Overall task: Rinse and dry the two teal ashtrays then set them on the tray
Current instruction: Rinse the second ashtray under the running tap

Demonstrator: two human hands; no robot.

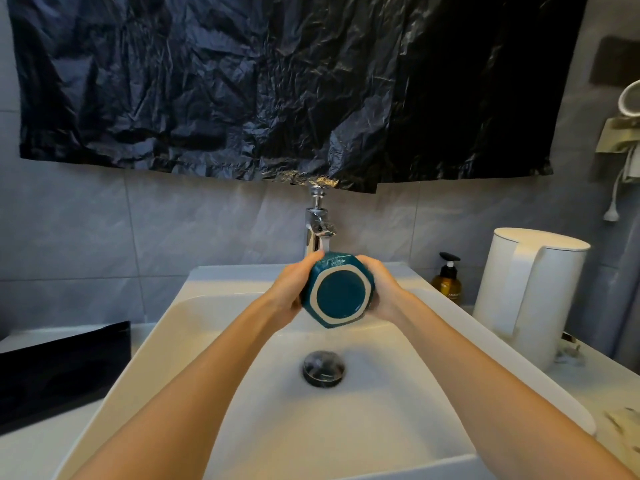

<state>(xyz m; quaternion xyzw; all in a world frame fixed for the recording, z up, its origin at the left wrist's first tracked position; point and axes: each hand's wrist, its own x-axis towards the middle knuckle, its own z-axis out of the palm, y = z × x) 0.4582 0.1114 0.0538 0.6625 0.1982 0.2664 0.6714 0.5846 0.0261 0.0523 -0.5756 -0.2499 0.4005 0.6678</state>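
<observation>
Teal ashtray [338,292] sits clamped between both hands over the white ceramic basin [214,306], just below the chrome faucet [317,230] — base facing the camera. Left hand [289,289] and right hand [379,289] each curl round one side. Glossy faceted body — pale unglazed ring on the base.
</observation>
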